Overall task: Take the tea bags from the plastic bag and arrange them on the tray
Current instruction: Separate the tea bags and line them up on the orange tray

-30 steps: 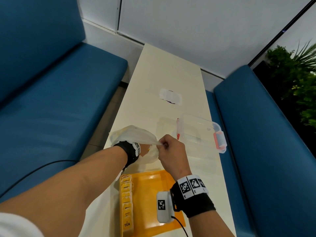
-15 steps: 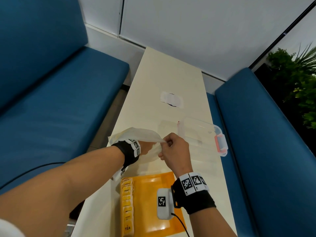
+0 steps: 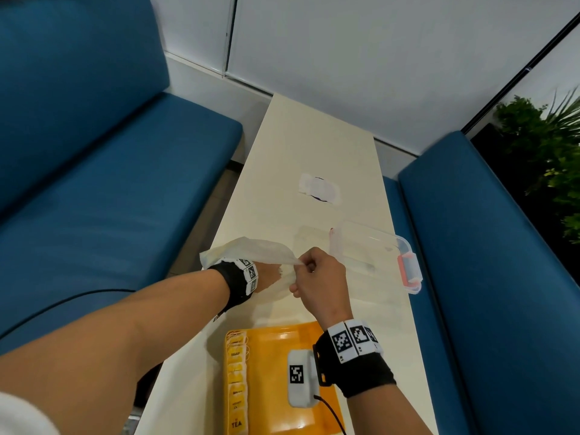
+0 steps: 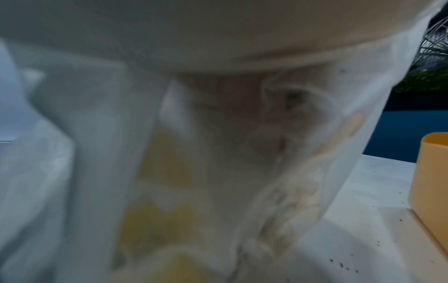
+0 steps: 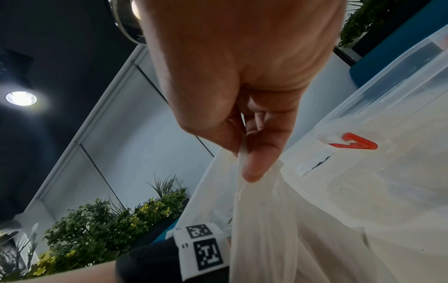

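Tea bags [image 3: 237,390] lie nearest me, one overlapping column down the left edge of the orange tray [image 3: 276,365]. Yellow tags; bottom one reads "TEA", one higher up maybe "RELAX", the rest too small for me to read. Tray sits at the near end of the counter [image 3: 310,146], cream top with dark specks in the wrist views. My right wrist carries a black band with square black-and-white code markers and a white camera box with another marker, cable trailing off.

Next out: plastic bag [image 3: 260,249], thin, whitish, on the counter just past the tray. My right hand [image 3: 320,277] pinches the bag's rim between thumb and curled fingers [image 5: 257,162], holding the mouth up. My left hand [image 3: 268,274] is in the bag up to the wrist band; fingers hidden by the film, I cannot tell their state. Left wrist view is blurred, yellow patches showing through the plastic, likely more tea bags.

Right of the bag: clear plastic box [image 3: 373,255] with orange-red clips, nothing readable. Further on, a white patch [image 3: 318,189] over a dark mark on the counter.

Blue padded benches [image 3: 94,183] both sides, white panel wall at the far end, green plants [image 3: 549,158] at right, round ceiling light in the right wrist view.
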Motion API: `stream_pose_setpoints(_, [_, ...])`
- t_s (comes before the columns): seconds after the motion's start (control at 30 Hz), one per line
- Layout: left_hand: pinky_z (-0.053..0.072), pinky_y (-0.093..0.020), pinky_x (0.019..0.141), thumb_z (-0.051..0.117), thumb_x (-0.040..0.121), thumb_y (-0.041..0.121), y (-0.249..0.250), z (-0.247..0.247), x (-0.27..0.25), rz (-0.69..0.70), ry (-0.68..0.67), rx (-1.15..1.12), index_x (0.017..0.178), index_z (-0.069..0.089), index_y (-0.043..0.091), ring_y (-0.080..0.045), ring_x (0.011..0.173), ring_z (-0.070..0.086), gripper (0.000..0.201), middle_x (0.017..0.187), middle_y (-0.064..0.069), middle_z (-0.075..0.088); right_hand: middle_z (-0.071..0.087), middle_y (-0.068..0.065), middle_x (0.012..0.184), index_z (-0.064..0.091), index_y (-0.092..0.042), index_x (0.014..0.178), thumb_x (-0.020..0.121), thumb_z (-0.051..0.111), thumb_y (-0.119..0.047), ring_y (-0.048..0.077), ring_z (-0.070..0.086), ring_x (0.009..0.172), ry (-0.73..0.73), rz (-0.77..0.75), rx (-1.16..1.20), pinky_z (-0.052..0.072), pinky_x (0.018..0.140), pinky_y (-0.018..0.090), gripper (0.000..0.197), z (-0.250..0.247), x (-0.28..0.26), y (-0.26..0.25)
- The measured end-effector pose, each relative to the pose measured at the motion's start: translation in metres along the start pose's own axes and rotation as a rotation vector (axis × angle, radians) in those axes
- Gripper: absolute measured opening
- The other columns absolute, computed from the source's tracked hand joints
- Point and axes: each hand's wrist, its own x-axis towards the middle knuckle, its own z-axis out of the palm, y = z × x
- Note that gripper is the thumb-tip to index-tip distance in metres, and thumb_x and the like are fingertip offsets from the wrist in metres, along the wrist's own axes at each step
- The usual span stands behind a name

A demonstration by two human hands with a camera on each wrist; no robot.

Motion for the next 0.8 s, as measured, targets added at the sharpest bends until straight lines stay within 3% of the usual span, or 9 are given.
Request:
stream_pose_setpoints(0.07, [0.035,-0.025,0.068,0.037,0.106,0.021,0.003,-0.009,-0.007,-0.012,-0.071,-0.046,0.083,0.048,0.021,-0.008,0.066,0.040,0.026,0.077,0.005,0.046,0.067,0.003,0.060,0.061,-0.016,0.081,0.091,0.053,-0.006,0.018,0.069,0.057,0.011,0.006,-0.002,0.061,0.059,0.040,0.016,-0.001,0.001,0.003])
stream_pose_setpoints(0.17, [0.027,-0.016,0.061,0.032,0.110,0.028,0.006,-0.030,-0.027,0.056,-0.235,-0.142,0.073,0.032,0.034,0.001,0.065,0.028,0.038,0.077,0.015,0.030,0.068,0.005,0.060,0.060,-0.017,0.080,0.092,0.052,-0.007,0.017,0.069,0.054,0.034,0.023,-0.004,0.061,0.058,0.038,0.017,-0.003,0.003,0.006])
stream_pose_setpoints(0.23, [0.025,-0.014,0.061,0.031,0.110,0.034,0.009,-0.037,-0.036,0.110,-0.221,-0.145,0.073,0.031,0.035,0.001,0.065,0.027,0.037,0.078,0.015,0.029,0.069,0.004,0.060,0.060,-0.016,0.081,0.093,0.053,-0.008,0.015,0.068,0.053,0.051,0.030,-0.009,0.060,0.056,0.031,0.016,-0.003,0.004,0.008])
stream_pose_setpoints(0.3, [0.028,-0.019,0.058,0.039,0.105,0.033,0.013,-0.036,-0.037,0.070,-0.160,-0.203,0.072,0.040,0.029,-0.004,0.060,0.033,0.033,0.071,0.009,0.039,0.069,0.005,0.061,0.060,-0.014,0.080,0.093,0.054,-0.008,0.014,0.068,0.051,0.073,0.039,0.016,0.057,0.054,0.026,0.016,-0.003,0.005,0.009])
stream_pose_setpoints(0.4, [0.030,-0.027,0.054,0.050,0.088,0.024,0.025,-0.046,-0.046,0.069,-0.062,-0.194,0.079,0.048,0.022,-0.020,0.056,0.039,0.010,0.069,-0.002,0.050,0.069,0.009,0.062,0.060,-0.011,0.079,0.092,0.054,-0.007,0.015,0.069,0.049,0.108,0.062,0.068,0.058,0.054,0.026,0.015,-0.006,0.007,0.010])
stream_pose_setpoints(0.53, [0.039,-0.025,0.052,0.056,0.075,0.018,0.027,-0.053,-0.055,0.283,0.006,-0.065,0.082,0.056,0.023,-0.024,0.062,0.045,0.009,0.078,-0.002,0.056,0.070,0.012,0.064,0.060,-0.008,0.081,0.090,0.052,-0.004,0.018,0.070,0.049,0.140,0.093,0.113,0.063,0.063,0.040,0.013,-0.013,0.011,0.014])
stream_pose_setpoints(0.63, [0.046,-0.031,0.065,0.062,0.083,0.008,0.023,-0.055,-0.062,0.312,-0.007,-0.044,0.101,0.061,0.023,-0.024,0.077,0.053,0.024,0.097,0.000,0.054,0.071,0.012,0.063,0.061,-0.006,0.082,0.089,0.051,-0.004,0.020,0.070,0.050,0.143,0.130,0.127,0.063,0.067,0.044,0.012,-0.016,0.015,0.017])
stream_pose_setpoints(0.7, [0.046,-0.027,0.071,0.060,0.090,0.002,0.018,-0.055,-0.067,0.367,0.007,-0.013,0.119,0.059,0.021,-0.021,0.089,0.057,0.035,0.111,0.001,0.058,0.071,0.012,0.062,0.061,-0.006,0.083,0.088,0.051,-0.004,0.022,0.071,0.050,0.134,0.155,0.135,0.063,0.068,0.046,0.011,-0.017,0.017,0.018])
stream_pose_setpoints(0.8, [0.046,-0.026,0.072,0.058,0.094,0.005,0.008,-0.052,-0.070,0.377,0.035,0.037,0.123,0.059,0.022,-0.019,0.089,0.059,0.033,0.116,0.000,0.062,0.071,0.012,0.061,0.061,-0.005,0.084,0.088,0.051,-0.004,0.023,0.071,0.051,0.124,0.163,0.144,0.063,0.069,0.046,0.010,-0.014,0.016,0.017])
